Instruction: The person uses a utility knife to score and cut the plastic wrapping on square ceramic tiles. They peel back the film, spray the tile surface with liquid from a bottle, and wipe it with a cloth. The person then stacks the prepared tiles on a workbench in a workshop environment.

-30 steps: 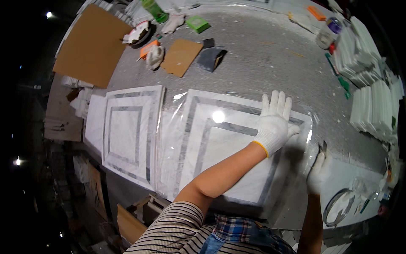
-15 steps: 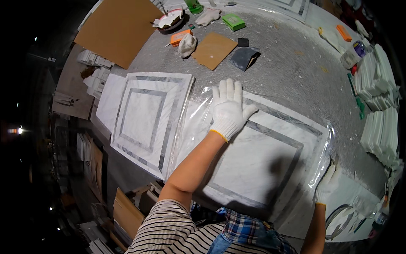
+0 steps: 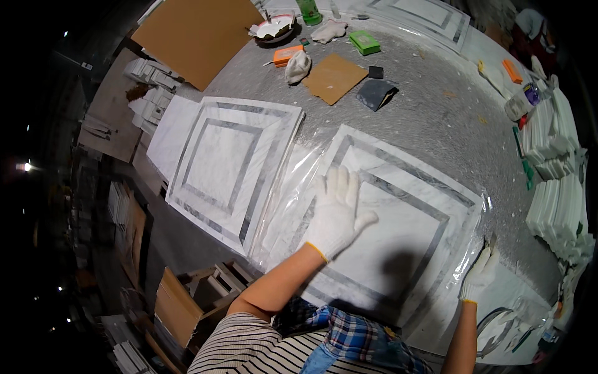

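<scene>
My left hand [image 3: 337, 215], in a white knit glove with a yellow cuff edge, lies flat on a square white marble panel [image 3: 398, 234] with grey inlaid bands. Its fingers are stretched out and the thumb is spread. Clear plastic film [image 3: 299, 177] shows under the panel and along its sides. Beyond the panel's right edge, my right hand [image 3: 478, 278], gloved alike, is closed on a small thin-bladed tool [image 3: 493, 239]. The tool's handle is hidden in the fingers. A second banded marble panel [image 3: 227, 165] lies to the left.
Brown sandpaper [image 3: 335, 78], a dark folded sheet [image 3: 377, 95], a crumpled white cloth [image 3: 298, 67] and orange [image 3: 288, 56] and green boxes [image 3: 364, 43] lie farther back. Stacks of white strips [image 3: 554, 206] stand at right. A cardboard sheet [image 3: 196, 40] is at far left.
My left hand has slid toward me from the panel's far edge onto its face, uncovering the far left corner. My right hand has barely moved. The whole view has shifted slightly.
</scene>
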The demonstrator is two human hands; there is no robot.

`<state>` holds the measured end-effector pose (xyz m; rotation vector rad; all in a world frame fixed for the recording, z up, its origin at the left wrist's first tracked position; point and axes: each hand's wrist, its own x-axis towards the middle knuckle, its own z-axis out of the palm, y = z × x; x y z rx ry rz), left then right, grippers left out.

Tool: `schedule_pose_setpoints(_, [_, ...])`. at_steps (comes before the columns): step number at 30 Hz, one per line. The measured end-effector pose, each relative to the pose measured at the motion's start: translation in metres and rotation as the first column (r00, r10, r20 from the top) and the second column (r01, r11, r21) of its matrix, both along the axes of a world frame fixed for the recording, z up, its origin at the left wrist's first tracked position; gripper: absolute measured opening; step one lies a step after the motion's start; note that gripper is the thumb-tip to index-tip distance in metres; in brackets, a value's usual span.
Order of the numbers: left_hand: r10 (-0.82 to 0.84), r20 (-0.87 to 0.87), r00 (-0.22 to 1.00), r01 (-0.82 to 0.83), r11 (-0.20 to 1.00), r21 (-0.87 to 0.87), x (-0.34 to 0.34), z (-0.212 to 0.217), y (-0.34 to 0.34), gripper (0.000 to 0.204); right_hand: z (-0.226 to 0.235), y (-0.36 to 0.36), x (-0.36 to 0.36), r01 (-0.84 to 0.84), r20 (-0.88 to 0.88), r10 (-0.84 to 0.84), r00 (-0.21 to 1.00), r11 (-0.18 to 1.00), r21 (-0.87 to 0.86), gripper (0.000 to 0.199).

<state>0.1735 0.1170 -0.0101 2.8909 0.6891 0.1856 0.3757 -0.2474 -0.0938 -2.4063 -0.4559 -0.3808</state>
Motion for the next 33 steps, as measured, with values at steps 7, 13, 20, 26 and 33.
schedule_pose_setpoints(7, [-0.329, 0.078, 0.941, 0.336, 0.886, -0.321, -0.035, -0.061, -0.115, 0.092, -0.001, -0.006, 0.002, 0.033, -0.105, -0.039, 0.994, 0.998, -0.059, 0.034])
schedule_pose_setpoints(13, [-0.550, 0.143, 0.823, 0.479, 0.535, -0.696, -0.063, -0.024, -0.152, 0.071, 0.004, -0.001, 0.004, 0.026, -0.128, -0.031, 0.991, 0.999, -0.039, 0.039])
schedule_pose_setpoints(20, [-0.572, 0.601, 0.558, 0.799, 0.566, -0.202, -0.086, -0.063, -0.164, 0.057, 0.009, 0.015, 0.002, 0.069, -0.192, -0.085, 0.978, 0.993, -0.092, 0.047])
schedule_pose_setpoints(26, [-0.643, 0.395, 0.656, 0.754, 0.579, -0.310, -0.118, -0.036, -0.146, 0.073, -0.010, -0.011, 0.019, -0.005, -0.153, -0.015, 0.988, 0.992, -0.129, 0.053])
schedule_pose_setpoints(33, [-0.575, 0.143, 0.806, 0.585, 0.735, -0.343, -0.174, -0.025, -0.120, 0.087, -0.018, -0.019, 0.029, -0.011, -0.083, -0.005, 0.997, 0.983, -0.182, 0.057])
